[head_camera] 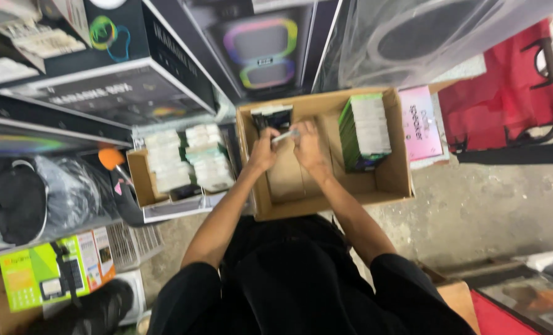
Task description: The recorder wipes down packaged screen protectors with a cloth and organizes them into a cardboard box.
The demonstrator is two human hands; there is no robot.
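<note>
One head-worn view, straight down, close over an open cardboard box on the floor.

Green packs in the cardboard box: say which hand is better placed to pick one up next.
Probably the right hand: it is nearer the green packs along the box's right side; the left hand sits farther away.

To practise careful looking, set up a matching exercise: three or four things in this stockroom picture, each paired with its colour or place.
Things:
1. hands
2. green packs
3. red bag
4. pink box

Descriptions:
A. upper right, on the floor
B. standing inside the right side of the open cardboard box
C. just outside the box's right wall
D. together over the box, around a small light object

Pairs: 1-D, 2-B, 3-A, 4-C
</note>
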